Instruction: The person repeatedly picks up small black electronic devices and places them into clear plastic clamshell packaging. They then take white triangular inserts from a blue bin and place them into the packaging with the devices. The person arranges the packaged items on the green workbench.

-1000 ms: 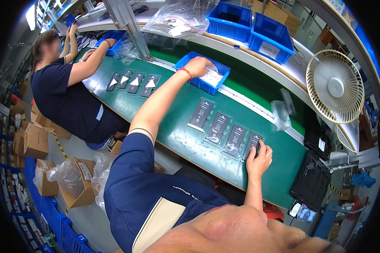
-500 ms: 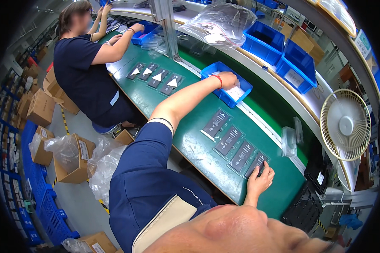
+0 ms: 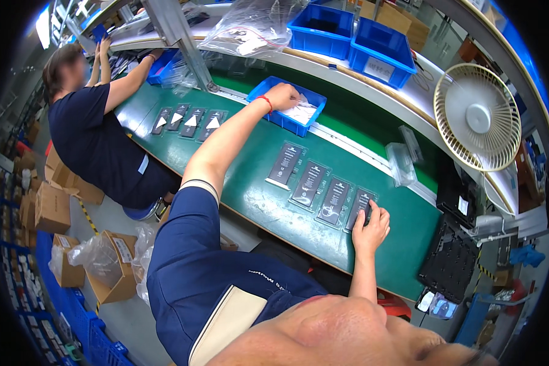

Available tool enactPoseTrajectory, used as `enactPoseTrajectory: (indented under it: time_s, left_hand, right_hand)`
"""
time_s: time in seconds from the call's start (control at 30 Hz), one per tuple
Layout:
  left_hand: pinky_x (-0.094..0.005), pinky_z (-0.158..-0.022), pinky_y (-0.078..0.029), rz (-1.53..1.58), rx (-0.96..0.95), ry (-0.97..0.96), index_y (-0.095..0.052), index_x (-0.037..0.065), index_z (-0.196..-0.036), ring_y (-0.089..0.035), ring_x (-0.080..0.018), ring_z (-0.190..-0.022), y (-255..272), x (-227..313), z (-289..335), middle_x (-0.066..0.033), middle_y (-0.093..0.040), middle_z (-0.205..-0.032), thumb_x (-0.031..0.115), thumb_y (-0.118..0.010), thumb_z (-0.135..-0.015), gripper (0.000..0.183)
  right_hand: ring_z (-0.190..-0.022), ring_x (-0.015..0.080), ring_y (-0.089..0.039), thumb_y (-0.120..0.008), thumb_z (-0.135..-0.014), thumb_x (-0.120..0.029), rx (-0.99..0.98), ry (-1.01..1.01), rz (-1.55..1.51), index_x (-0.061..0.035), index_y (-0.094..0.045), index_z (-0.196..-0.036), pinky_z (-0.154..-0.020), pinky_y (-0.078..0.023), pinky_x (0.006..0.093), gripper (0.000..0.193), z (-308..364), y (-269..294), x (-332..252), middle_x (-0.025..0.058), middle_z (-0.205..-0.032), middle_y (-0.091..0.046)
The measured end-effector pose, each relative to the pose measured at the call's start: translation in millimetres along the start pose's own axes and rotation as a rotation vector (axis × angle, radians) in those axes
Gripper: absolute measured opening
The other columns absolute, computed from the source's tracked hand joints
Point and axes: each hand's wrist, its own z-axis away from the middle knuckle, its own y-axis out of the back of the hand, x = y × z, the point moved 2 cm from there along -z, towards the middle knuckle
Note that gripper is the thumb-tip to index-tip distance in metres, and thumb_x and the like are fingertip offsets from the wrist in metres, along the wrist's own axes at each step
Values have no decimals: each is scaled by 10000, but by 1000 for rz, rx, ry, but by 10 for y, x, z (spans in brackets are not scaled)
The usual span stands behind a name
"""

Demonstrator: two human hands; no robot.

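Note:
My left hand (image 3: pixel 283 96) reaches into a blue bin (image 3: pixel 296 129) that holds loose white pieces (image 3: pixel 304 112). Its fingers are pinched together among those pieces, and the fingertips are partly hidden. On the green bench in front of me several flat black batteries in clear plastic trays form a slanting row, among them the leftmost battery (image 3: pixel 285 163). At the right end of that row my right hand (image 3: pixel 372 229) holds the last battery (image 3: pixel 361 205), thumb at one side and fingers at the other. Farther left, several more batteries (image 3: pixel 190 124) lie with white triangular pieces on them.
A co-worker in dark clothing (image 3: pixel 82 134) sits at the left along the green bench (image 3: pixel 250 201). Blue bins (image 3: pixel 381 52) and a clear plastic bag (image 3: pixel 250 27) rest on the shelf above. A fan (image 3: pixel 477 119) and black trays (image 3: pixel 448 259) are at the right, cartons (image 3: pixel 107 268) at lower left.
The view has shifted, so bench and bins appear farther left and higher. My left hand remains in the bin; my right hand stays at the last battery.

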Motion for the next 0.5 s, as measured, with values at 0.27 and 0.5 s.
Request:
enactPoseTrajectory:
  time_s: [0.27,0.5]
  left_hand:
    - [-293,-726,-516,229,97,214,-742,31,-918,-664,-160,-748,168,9,113,-112,-723,-828,207,-788,-760,240]
    - [-312,-712,-528,587,322,411,-732,-11,-946,-688,-199,-760,273,-72,198,-114,-727,-853,209,-777,-787,275]
  right_hand:
    - [-1040,303,-521,-653,-825,-223,-14,-9,-20,-108,-617,-1191,-885,-385,421,385,7,4,5,132,-1093,-544]
    - [-1057,310,-517,-651,-834,-228,-42,-30,-30,-96,-608,-1198,-897,-382,427,389,1,29,-14,137,-1109,-538]
